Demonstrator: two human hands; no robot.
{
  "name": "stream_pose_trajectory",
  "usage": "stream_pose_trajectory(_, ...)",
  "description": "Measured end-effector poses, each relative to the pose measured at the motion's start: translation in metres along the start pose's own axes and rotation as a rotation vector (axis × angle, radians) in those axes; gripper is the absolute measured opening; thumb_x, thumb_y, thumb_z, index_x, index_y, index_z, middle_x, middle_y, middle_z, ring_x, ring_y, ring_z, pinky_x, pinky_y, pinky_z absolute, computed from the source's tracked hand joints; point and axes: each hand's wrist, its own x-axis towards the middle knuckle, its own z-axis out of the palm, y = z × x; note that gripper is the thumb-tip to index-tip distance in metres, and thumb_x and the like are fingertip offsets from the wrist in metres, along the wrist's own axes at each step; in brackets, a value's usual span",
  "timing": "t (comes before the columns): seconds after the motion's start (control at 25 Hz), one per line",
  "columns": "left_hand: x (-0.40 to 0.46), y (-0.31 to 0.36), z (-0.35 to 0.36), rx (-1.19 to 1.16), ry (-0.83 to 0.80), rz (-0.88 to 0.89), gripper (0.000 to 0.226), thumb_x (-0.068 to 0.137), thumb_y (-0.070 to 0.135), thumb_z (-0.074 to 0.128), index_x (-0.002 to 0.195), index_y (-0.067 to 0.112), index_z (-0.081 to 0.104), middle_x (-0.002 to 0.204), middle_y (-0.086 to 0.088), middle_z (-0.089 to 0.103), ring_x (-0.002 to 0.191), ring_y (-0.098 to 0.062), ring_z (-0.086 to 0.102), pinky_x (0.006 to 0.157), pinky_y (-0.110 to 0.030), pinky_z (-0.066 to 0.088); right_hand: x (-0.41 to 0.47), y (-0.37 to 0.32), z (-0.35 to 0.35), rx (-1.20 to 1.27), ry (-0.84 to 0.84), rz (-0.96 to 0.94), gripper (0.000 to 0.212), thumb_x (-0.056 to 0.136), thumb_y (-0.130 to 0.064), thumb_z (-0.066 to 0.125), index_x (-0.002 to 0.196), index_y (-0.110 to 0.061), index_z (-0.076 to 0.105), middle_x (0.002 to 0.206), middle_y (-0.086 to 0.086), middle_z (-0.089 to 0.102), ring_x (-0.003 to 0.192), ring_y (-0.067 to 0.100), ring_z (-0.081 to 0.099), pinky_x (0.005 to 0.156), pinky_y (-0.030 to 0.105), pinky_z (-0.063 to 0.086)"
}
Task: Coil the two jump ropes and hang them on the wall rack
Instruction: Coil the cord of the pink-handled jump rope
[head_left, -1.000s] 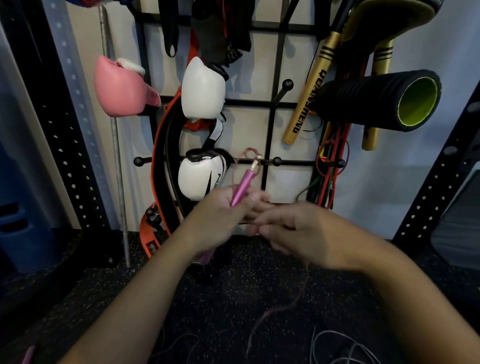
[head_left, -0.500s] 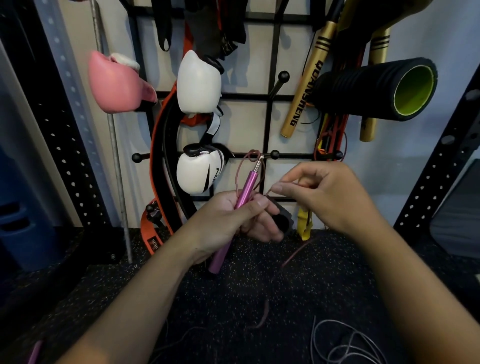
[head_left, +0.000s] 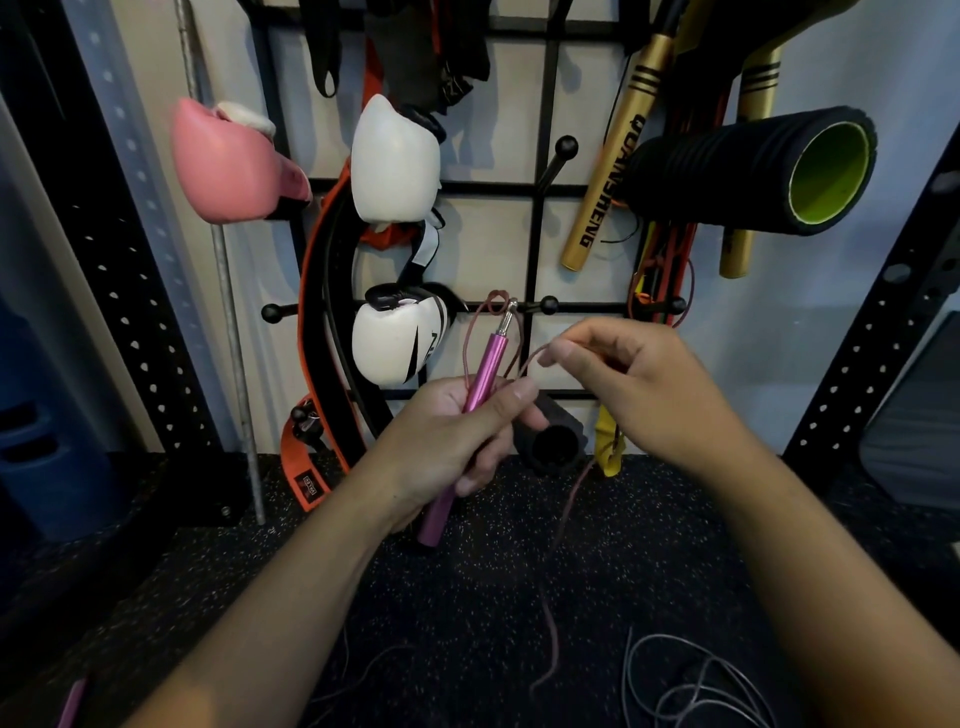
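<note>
Holding the pink handle (head_left: 483, 379) in a full grip, the left hand (head_left: 452, 441) keeps it tilted, long axis running from low-left up to the metal tip near the wall rack (head_left: 540, 187) peg (head_left: 548, 305). The pink rope (head_left: 524, 358) leaves that tip, makes a small loop just above the handle, then crosses to the right hand (head_left: 639, 384), whose thumb and first fingers (head_left: 558, 356) pinch it, other fingers curled. So the right hand is beside the handle's upper end, w/ the rope between them, & the rest of the rope hangs down from the right hand to the floor (head_left: 467, 597) below the handle. The grey rope (head_left: 696, 686) lies loose on the floor, well below the handle, untouched. I judge the coiling is only at its start.

Vs. 0.5 s ago: right hand has come a bit closer to the handle w/ the rope; left grip is about the same.
</note>
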Motion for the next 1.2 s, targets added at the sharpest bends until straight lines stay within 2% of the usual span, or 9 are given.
stream_pose_trajectory(0.04, 0.0, -0.001, 0.0, -0.009, -0.014, -0.008, 0.035, 0.094, 0.041, 0.06, 0.093, 0.008, 0.073, 0.05, 0.0, 0.058, 0.035, -0.01, 0.044, 0.042, -0.022, 0.039, 0.0, -0.002, -0.002, 0.031, -0.032, -0.016, 0.018, 0.101, -0.04, 0.06, 0.101, -0.033, 0.076, 0.077, 0.016, 0.07, 0.069, 0.032, 0.065, 0.064, 0.049, 0.057)
stream_pose_trajectory(0.2, -0.001, -0.001, 0.003, -0.061, -0.124, -0.016, 0.034, 0.096, 0.033, 0.056, 0.099, 0.004, 0.073, 0.078, -0.013, 0.078, 0.065, -0.022, 0.073, 0.064, -0.028, 0.058, 0.001, -0.004, -0.005, 0.14, 0.204, -0.029, 0.012, 0.092, -0.026, 0.075, 0.095, -0.015, 0.077, 0.057, -0.002, 0.063, 0.049, 0.005, 0.054, 0.052, 0.015, 0.045)
stream_pose_trajectory(0.32, -0.005, 0.006, 0.002, -0.089, -0.161, -0.03, 0.032, 0.094, 0.037, 0.059, 0.087, 0.01, 0.074, 0.049, 0.003, 0.055, 0.037, -0.009, 0.049, 0.043, -0.02, 0.043, -0.001, 0.006, 0.001, 0.221, 0.308, 0.08, 0.024, 0.089, -0.035, 0.077, 0.087, -0.011, 0.075, 0.048, -0.01, 0.053, 0.047, 0.01, 0.044, 0.048, 0.016, 0.041)
stream_pose_trajectory(0.44, -0.007, 0.021, 0.008, -0.511, -0.097, 0.06, 0.032, 0.096, 0.032, 0.055, 0.083, 0.011, 0.075, 0.044, 0.007, 0.05, 0.032, -0.002, 0.044, 0.036, -0.016, 0.039, -0.007, 0.016, 0.013, 0.269, -0.03, 0.222, 0.022, 0.101, -0.041, 0.059, 0.099, -0.029, 0.078, 0.058, -0.009, 0.056, 0.057, 0.017, 0.051, 0.053, 0.022, 0.045)
stream_pose_trajectory(0.56, 0.002, 0.027, 0.006, -0.87, 0.132, 0.228, 0.032, 0.104, 0.02, 0.049, 0.107, 0.003, 0.075, 0.083, -0.005, 0.08, 0.07, -0.012, 0.077, 0.063, -0.02, 0.06, -0.02, 0.008, 0.036, 0.333, -0.501, 0.323, 0.029, 0.107, -0.042, 0.048, 0.11, -0.032, 0.075, 0.062, 0.004, 0.049, 0.052, 0.02, 0.051, 0.063, 0.044, 0.055)
stream_pose_trajectory(0.68, 0.01, 0.017, -0.01, -0.391, 0.284, 0.337, 0.032, 0.11, 0.017, 0.039, 0.129, 0.003, 0.061, 0.117, -0.007, 0.077, 0.105, -0.019, 0.075, 0.088, -0.026, 0.059, -0.023, -0.02, 0.042, 0.329, -0.723, 0.333, 0.029, 0.11, -0.035, 0.044, 0.13, -0.028, 0.064, 0.062, 0.002, 0.041, 0.043, 0.01, 0.042, 0.054, 0.035, 0.058)
stream_pose_trajectory(0.84, 0.001, 0.01, -0.015, 0.357, 0.186, 0.12, 0.029, 0.106, 0.032, 0.05, 0.103, 0.013, 0.071, 0.087, 0.002, 0.081, 0.072, -0.009, 0.074, 0.072, -0.018, 0.054, -0.013, -0.049, 0.009, -0.125, -0.575, 0.072, 0.016, 0.103, -0.031, 0.056, 0.107, -0.034, 0.071, 0.066, -0.017, 0.067, 0.048, 0.01, 0.055, 0.047, 0.026, 0.051)
stream_pose_trajectory(1.04, 0.003, 0.01, -0.012, 0.418, 0.132, 0.1, 0.056, 0.101, 0.051, 0.049, 0.081, 0.002, 0.067, 0.05, 0.004, 0.057, 0.043, -0.009, 0.046, 0.054, -0.023, 0.04, -0.007, -0.034, 0.008, -0.184, -0.096, 0.062, 0.023, 0.075, -0.057, 0.075, 0.079, -0.035, 0.078, 0.06, -0.005, 0.072, 0.043, 0.001, 0.052, 0.043, 0.018, 0.04)
stream_pose_trajectory(1.2, 0.0, 0.013, -0.018, 0.249, -0.034, 0.024, 0.038, 0.095, 0.047, 0.058, 0.092, 0.012, 0.074, 0.053, 0.005, 0.058, 0.046, -0.012, 0.041, 0.05, -0.025, 0.035, -0.005, -0.024, 0.004, -0.013, -0.12, 0.085, 0.033, 0.085, -0.059, 0.067, 0.087, -0.027, 0.077, 0.072, 0.006, 0.073, 0.052, 0.019, 0.06, 0.051, 0.039, 0.052)
